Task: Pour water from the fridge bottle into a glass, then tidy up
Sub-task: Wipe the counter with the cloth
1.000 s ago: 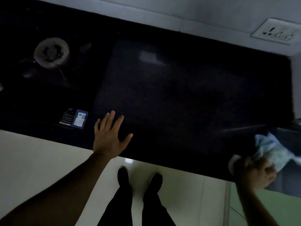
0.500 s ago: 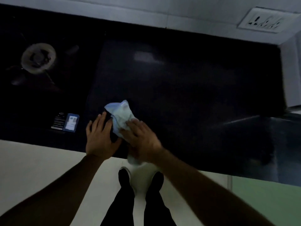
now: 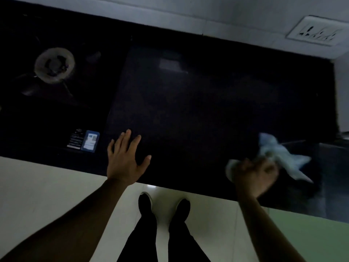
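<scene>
My right hand (image 3: 254,176) grips a crumpled pale blue cloth (image 3: 277,154) at the right end of the dark countertop (image 3: 198,110); hand and cloth are blurred. My left hand (image 3: 123,159) lies flat, fingers spread, on the counter's front edge near the middle. No bottle or glass shows in this dim view.
A gas stove with a round burner (image 3: 54,64) and a blue label (image 3: 90,141) fills the counter's left part. A wall socket plate (image 3: 315,31) sits at the upper right. Below the counter are pale floor tiles (image 3: 37,186) and my two dark shoes (image 3: 164,203).
My right hand swept the cloth from beside my left hand across the counter to its right end. My left hand stayed flat at the front edge.
</scene>
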Available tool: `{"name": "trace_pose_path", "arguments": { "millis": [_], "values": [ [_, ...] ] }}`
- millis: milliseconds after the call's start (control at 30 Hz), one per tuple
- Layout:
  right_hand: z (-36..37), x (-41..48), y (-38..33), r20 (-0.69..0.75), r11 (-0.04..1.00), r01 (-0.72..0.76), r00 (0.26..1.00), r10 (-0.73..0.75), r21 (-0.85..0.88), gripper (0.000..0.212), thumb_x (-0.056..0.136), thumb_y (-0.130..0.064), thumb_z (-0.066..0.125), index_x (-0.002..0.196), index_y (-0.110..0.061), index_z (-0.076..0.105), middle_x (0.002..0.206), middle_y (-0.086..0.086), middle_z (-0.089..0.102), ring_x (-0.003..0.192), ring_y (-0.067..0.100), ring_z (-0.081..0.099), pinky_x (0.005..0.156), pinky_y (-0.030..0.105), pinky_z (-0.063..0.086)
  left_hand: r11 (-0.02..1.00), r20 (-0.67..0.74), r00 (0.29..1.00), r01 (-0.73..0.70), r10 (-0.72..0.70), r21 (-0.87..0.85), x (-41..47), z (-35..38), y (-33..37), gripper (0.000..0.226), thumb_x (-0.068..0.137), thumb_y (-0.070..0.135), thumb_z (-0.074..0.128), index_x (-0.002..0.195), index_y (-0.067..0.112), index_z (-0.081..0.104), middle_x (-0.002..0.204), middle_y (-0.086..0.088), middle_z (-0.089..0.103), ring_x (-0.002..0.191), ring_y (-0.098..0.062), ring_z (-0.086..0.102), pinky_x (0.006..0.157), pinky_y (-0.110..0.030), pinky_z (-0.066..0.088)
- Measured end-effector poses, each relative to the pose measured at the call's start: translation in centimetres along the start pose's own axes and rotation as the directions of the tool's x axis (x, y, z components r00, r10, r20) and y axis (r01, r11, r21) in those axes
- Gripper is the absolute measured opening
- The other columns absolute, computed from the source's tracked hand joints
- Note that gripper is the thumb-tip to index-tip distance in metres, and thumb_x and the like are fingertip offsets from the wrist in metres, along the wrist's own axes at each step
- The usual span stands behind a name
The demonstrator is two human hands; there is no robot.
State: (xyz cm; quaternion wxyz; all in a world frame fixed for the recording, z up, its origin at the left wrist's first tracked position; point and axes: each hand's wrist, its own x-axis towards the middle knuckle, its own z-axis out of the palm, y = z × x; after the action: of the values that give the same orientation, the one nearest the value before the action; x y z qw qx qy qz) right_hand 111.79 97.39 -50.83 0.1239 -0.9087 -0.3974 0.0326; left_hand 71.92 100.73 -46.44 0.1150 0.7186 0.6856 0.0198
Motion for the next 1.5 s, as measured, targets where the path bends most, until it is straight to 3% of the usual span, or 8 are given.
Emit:
{"name": "trace_pose_path", "arguments": {
  "millis": [100,300,467,667,867,1100,1333,1500],
  "values": [
    [-2.7,-4.2,-13.3,0.082,0.890,0.445,0.888,-0.453,0.098,0.049,0.089,-0.033,0.053,0.132,-0.010,0.051,0.133,0.027,0.053,0.125,0.043,0.047,0.107,0.052,0.036,1.000,0.021,1.000,0.009,-0.009,0.010,0.0,-0.2,0.1,0.076,0.084,0.066,0.045,0.145,0.022,0.042,0.161,-0.013,0.030,0.149,-0.032,0.025,0.119,-0.057,0.015],
    [-1.9,-3.3,-16.0,0.147,0.185,0.862,0.130,-0.980,0.471,0.048,0.086,-0.020,0.061,0.133,-0.025,0.059,0.147,0.009,0.049,0.140,0.025,0.042,0.115,0.046,0.035,1.000,-0.012,1.000,-0.001,0.001,-0.004,0.0,-0.2,0.1,0.073,0.083,0.063,0.046,0.141,0.019,0.047,0.156,-0.015,0.038,0.145,-0.033,0.032,0.117,-0.059,0.020],
    [-1.5,-3.0,-11.6,-0.016,0.954,0.230,0.973,-0.231,0.193,0.049,0.085,-0.030,0.056,0.130,-0.010,0.056,0.136,0.026,0.051,0.126,0.043,0.048,0.101,0.055,0.042,1.000,-0.012,1.000,-0.012,0.012,-0.004,0.0,0.1,0.0,0.075,0.084,0.065,0.046,0.144,0.021,0.043,0.159,-0.014,0.033,0.148,-0.032,0.026,0.118,-0.057,0.016],
    [-2.2,-10.6,-14.4,0.278,0.473,0.819,0.395,-0.875,0.326,0.064,0.072,-0.035,0.068,0.133,-0.023,0.054,0.137,0.017,0.054,0.126,0.037,0.050,0.105,0.052,0.043,0.999,-0.028,1.000,-0.013,0.012,-0.045,-0.1,-0.4,0.1,0.075,0.082,0.063,0.047,0.141,0.018,0.048,0.156,-0.017,0.037,0.146,-0.034,0.031,0.115,-0.059,0.020],
    [-9.0,-8.7,-16.0,0.555,0.951,0.129,0.786,-0.272,0.282,0.026,0.093,-0.024,0.054,0.118,-0.018,0.056,0.108,0.006,0.059,0.101,0.028,0.060,0.083,0.039,0.052,0.997,0.170,0.985,-0.019,0.031,-0.070,0.6,-2.5,0.2,0.080,0.083,0.066,0.041,0.148,0.020,0.038,0.163,-0.017,0.024,0.150,-0.035,0.018,0.117,-0.061,0.013],
    [-14.5,-7.7,-18.5,0.724,0.521,-0.628,0.689,0.027,0.578,0.029,0.102,-0.022,0.046,0.130,-0.015,0.050,0.127,0.011,0.060,0.095,0.009,0.059,0.079,0.017,0.047,0.641,0.313,0.940,0.156,0.138,-0.751,0.9,-10.6,8.1,0.032,0.102,0.035,0.050,0.130,0.020,0.055,0.117,0.000,0.066,0.107,-0.014,0.063,0.086,-0.022,0.047],
    [-17.8,-3.2,-19.4,0.750,0.524,-0.621,0.659,-0.053,0.583,0.038,0.103,-0.038,0.040,0.121,-0.010,0.059,0.099,0.008,0.072,0.080,0.018,0.069,0.049,0.021,0.050,0.523,0.192,0.945,0.026,0.266,-0.852,2.0,-17.5,15.7,0.021,0.096,0.040,0.060,0.110,0.026,0.066,0.099,0.007,0.073,0.089,-0.003,0.070,0.075,-0.019,0.054],
    [-21.6,0.3,-17.8,0.594,0.681,-0.167,0.660,-0.460,0.713,0.035,0.091,-0.044,0.056,0.121,-0.030,0.046,0.107,-0.011,0.059,0.096,0.013,0.062,0.090,0.037,0.054,0.591,0.037,0.965,-0.128,0.258,-0.796,3.8,-20.5,18.7,0.024,0.095,0.021,0.063,0.073,0.032,0.064,0.066,0.014,0.063,0.060,0.001,0.056,0.059,-0.021,0.045]
  ]
}}
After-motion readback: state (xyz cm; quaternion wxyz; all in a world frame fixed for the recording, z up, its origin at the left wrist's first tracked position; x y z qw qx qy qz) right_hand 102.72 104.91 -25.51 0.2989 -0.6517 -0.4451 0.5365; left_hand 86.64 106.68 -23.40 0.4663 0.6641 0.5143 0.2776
